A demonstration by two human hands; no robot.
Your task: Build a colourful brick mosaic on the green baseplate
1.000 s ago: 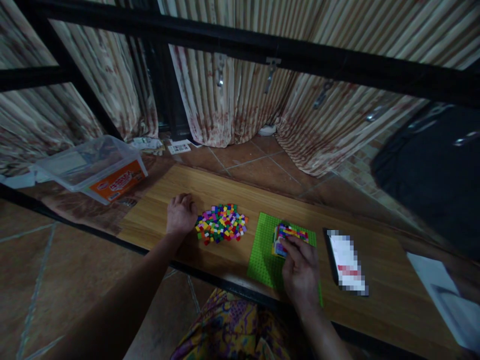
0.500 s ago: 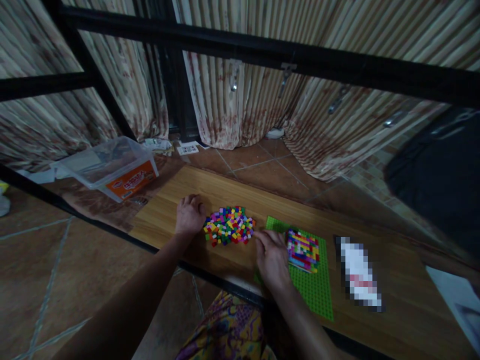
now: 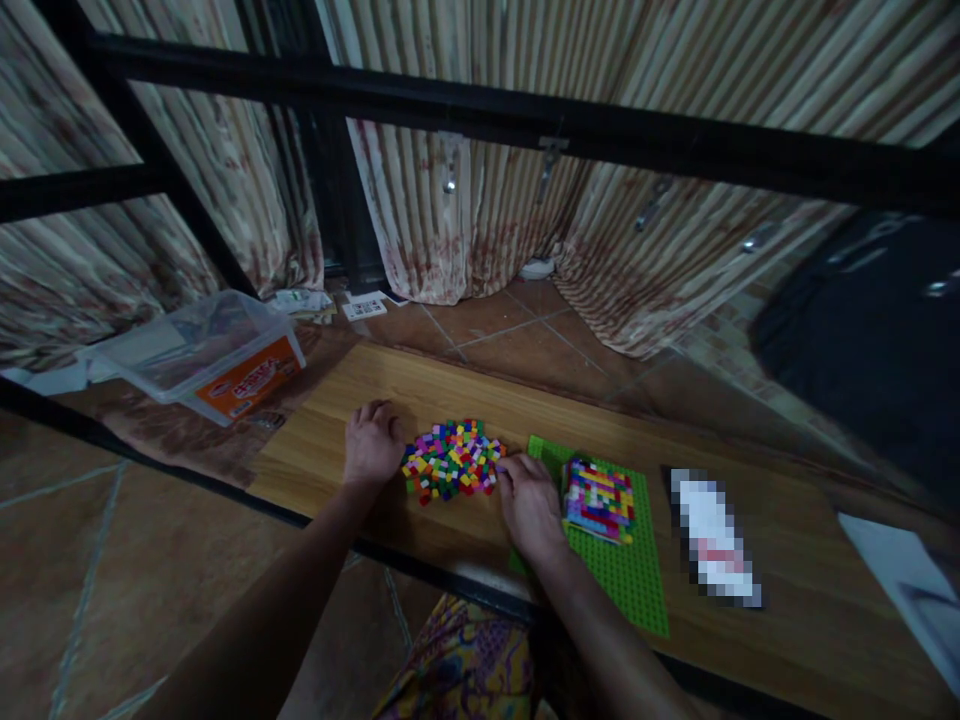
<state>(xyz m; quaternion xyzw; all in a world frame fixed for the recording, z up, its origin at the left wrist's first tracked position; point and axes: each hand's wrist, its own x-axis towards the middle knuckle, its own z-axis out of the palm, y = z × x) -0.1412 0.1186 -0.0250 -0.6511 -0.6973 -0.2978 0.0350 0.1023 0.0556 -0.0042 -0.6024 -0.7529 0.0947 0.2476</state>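
A loose pile of small coloured building bricks (image 3: 454,455) lies on the wooden board. My left hand (image 3: 373,445) rests at the pile's left edge, its fingers loosely bent and apart, with nothing seen in it. At the right edge of the pile, my right hand (image 3: 531,505) has thumb and fingertips pinched together on what looks like a small purple brick, mostly hidden. Just right of that hand, a block of stacked multicoloured bricks (image 3: 598,500) stands on a green studded baseplate (image 3: 630,585). The right hand and wrist cover part of the baseplate's left side.
The wooden board (image 3: 420,375) has a dark front edge. A clear plastic box (image 3: 217,350) with an orange label stands beyond its left end. A blurred-out white packet (image 3: 716,540) and a white sheet (image 3: 900,575) lie to the right. Dark metal bars (image 3: 480,100) cross in front of curtains.
The camera view has shifted slightly. My right fingertips have stayed by the pile's right edge, and the hand has turned a little. My left hand remains beside the pile.
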